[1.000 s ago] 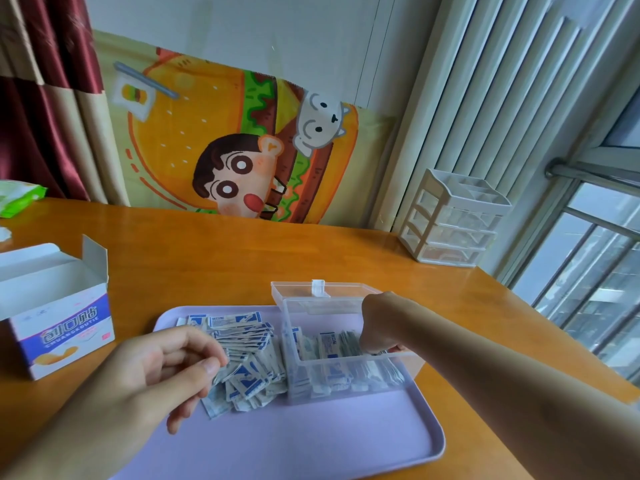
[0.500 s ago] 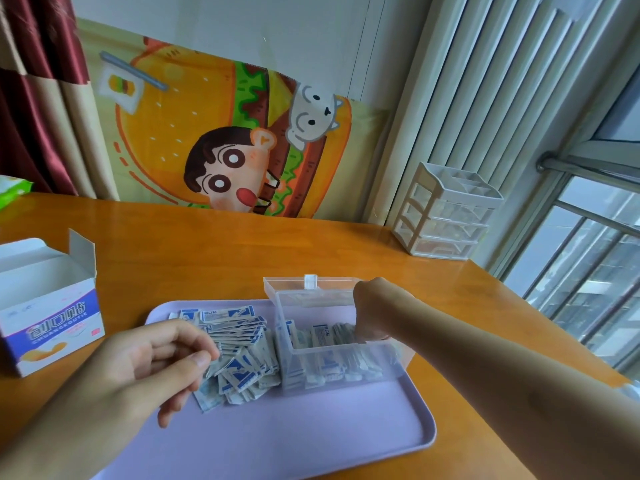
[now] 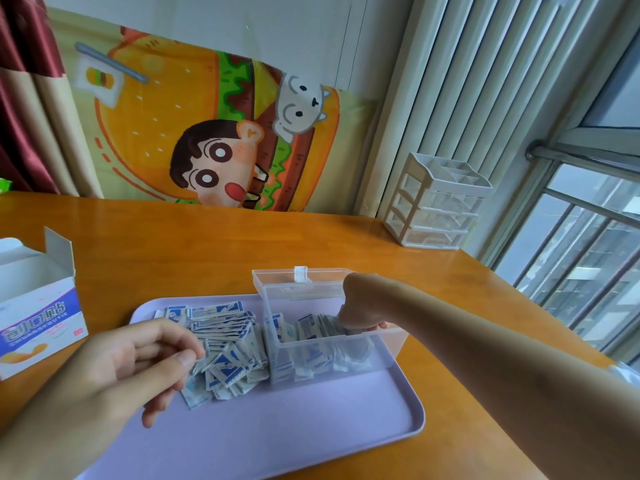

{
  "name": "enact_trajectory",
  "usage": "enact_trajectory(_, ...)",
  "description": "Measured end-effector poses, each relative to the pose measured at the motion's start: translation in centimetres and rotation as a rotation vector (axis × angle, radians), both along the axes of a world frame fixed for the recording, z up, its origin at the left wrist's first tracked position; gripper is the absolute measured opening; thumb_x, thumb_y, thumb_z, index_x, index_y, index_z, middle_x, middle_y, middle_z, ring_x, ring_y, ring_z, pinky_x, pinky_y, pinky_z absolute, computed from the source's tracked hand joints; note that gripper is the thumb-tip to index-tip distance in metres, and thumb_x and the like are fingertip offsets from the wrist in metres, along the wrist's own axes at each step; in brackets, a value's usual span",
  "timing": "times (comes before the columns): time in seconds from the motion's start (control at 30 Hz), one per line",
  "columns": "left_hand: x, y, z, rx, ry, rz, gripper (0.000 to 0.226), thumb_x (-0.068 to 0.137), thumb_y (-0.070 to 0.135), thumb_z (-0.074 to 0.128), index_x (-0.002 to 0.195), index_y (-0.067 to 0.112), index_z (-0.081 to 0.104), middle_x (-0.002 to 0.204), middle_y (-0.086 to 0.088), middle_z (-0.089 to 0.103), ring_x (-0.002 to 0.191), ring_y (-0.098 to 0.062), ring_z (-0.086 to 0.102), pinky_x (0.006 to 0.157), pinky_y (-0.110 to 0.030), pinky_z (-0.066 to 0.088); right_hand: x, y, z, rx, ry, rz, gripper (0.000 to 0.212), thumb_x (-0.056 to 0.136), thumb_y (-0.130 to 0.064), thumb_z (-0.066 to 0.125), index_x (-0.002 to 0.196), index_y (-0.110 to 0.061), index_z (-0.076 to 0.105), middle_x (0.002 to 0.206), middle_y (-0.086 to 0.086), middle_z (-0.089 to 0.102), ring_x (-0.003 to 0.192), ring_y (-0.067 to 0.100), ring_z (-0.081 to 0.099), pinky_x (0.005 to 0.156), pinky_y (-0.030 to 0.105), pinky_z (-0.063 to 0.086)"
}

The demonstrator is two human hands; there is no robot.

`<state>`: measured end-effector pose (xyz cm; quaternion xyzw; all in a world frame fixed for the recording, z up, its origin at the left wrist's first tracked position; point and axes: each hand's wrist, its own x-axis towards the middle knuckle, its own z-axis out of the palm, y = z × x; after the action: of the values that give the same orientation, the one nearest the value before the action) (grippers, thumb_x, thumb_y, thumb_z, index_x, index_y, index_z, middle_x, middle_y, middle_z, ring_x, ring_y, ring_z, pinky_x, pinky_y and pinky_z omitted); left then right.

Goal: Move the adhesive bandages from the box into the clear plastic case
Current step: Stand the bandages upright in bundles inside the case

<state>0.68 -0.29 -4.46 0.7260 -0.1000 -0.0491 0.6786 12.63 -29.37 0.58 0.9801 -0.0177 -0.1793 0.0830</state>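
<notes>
Left hand (image 3: pixel 138 362), fingers loosely curled, apparently empty, hovered just left of loose bandages (image 3: pixel 225 344); right hand (image 3: pixel 360 306) reached into clear case (image 3: pixel 332 355), grip hidden.

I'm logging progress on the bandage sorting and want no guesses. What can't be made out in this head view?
- Right hand fingertips: down inside the clear case, hidden behind the hand's own back; what they hold is unclear.
- Box interior: cut off by the left edge, so any bandages left in it can't be seen.
- Left hand: whether it pinches a bandage from the pile is unclear.
</notes>
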Motion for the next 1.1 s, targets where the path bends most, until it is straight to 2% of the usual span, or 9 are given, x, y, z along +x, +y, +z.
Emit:
enact_trajectory(0.27,-0.3,0.4,0.3,0.062,0.025,0.023,0.086,0.039,0.081,0.087,0.091,0.014,0.078,0.062,-0.015,0.058,0.049,-0.028,0.054,0.041,-0.038,0.048,-0.5,-0.6,1.4,-0.077,-0.144,0.059,0.011,0.081,-0.001,0.058,0.072,-0.008,0.06,0.058,0.004,0.063,0.053,0.019,0.058,0.044,0.024,0.043)
enact_trajectory(0.37,-0.4,0.1,0.2,0.097,0.048,-0.004,0.03,0.076,0.043,0.088,0.087,0.017,0.078,0.06,-0.015,0.056,0.048,-0.028,0.053,0.037,-0.05,0.049,-0.6,-0.8,1.7,-0.095,-0.177,0.084,0.009,0.084,-0.003,0.061,0.078,-0.009,0.056,0.067,0.004,0.061,0.054,0.018,0.054,0.044,0.024,0.043)
enact_trajectory(0.4,-0.2,0.2,0.0,0.096,0.065,-0.012,0.03,0.075,0.042,0.089,0.087,0.017,0.078,0.06,-0.015,0.056,0.048,-0.029,0.053,0.037,-0.051,0.048,-0.7,-0.8,1.7,-0.099,-0.178,0.093,0.01,0.085,-0.004,0.062,0.08,-0.009,0.054,0.07,0.004,0.06,0.054,0.016,0.054,0.044,0.024,0.042)
enact_trajectory(0.47,-0.1,0.6,0.0,0.068,0.086,-0.011,0.071,0.046,0.072,0.092,0.088,0.016,0.078,0.059,-0.015,0.056,0.048,-0.029,0.053,0.036,-0.046,0.047,-0.8,-0.8,1.6,-0.106,-0.163,0.107,0.011,0.087,-0.003,0.061,0.085,-0.009,0.053,0.071,0.003,0.06,0.052,0.014,0.054,0.043,0.024,0.042)
enact_trajectory(0.53,0.2,0.7,-0.1,0.062,0.103,-0.001,0.087,0.033,0.082,0.088,0.089,0.016,0.077,0.059,-0.014,0.056,0.048,-0.029,0.054,0.035,-0.045,0.046,-0.9,-0.6,1.5,-0.123,-0.143,0.128,0.013,0.087,-0.001,0.06,0.082,-0.009,0.051,0.073,0.005,0.057,0.054,0.016,0.054,0.044,0.025,0.042)
enact_trajectory(0.63,0.2,0.8,0.0,0.07,0.09,0.022,0.089,0.032,0.082,0.088,0.09,0.016,0.077,0.06,-0.015,0.056,0.048,-0.03,0.053,0.035,-0.047,0.046,-0.9,-0.2,1.1,-0.163,-0.112,0.16,0.024,0.086,-0.001,0.06,0.071,-0.01,0.044,0.074,0.005,0.052,0.058,0.018,0.051,0.046,0.026,0.041)
enact_trajectory(0.73,0.3,0.9,0.0,0.069,0.097,0.018,0.088,0.033,0.082,0.088,0.09,0.015,0.078,0.06,-0.016,0.056,0.048,-0.03,0.054,0.036,-0.047,0.047,-0.7,-0.2,0.8,-0.181,-0.122,0.17,0.026,0.086,-0.001,0.061,0.071,-0.012,0.044,0.079,0.005,0.052,0.06,0.017,0.051,0.047,0.026,0.041)
enact_trajectory(0.93,0.1,0.3,0.1,0.068,0.048,-0.004,0.09,0.035,0.084,0.085,0.091,0.016,0.078,0.06,-0.014,0.057,0.048,-0.028,0.054,0.04,-0.038,0.049,-0.1,-0.4,-0.4,-0.175,-0.12,0.203,0.011,0.091,-0.01,0.063,0.095,-0.012,0.054,0.081,0.003,0.051,0.064,0.016,0.051,0.05,0.026,0.041)
enact_trajectory(1.1,-0.1,0.1,0.2,0.066,0.035,0.011,0.089,0.035,0.087,0.083,0.091,0.016,0.077,0.06,-0.012,0.058,0.047,-0.027,0.054,0.038,-0.039,0.048,0.2,-0.4,-0.9,-0.165,-0.053,0.208,0.005,0.095,-0.011,0.059,0.098,-0.012,0.056,0.077,0.002,0.049,0.069,0.019,0.053,0.06,0.03,0.045)
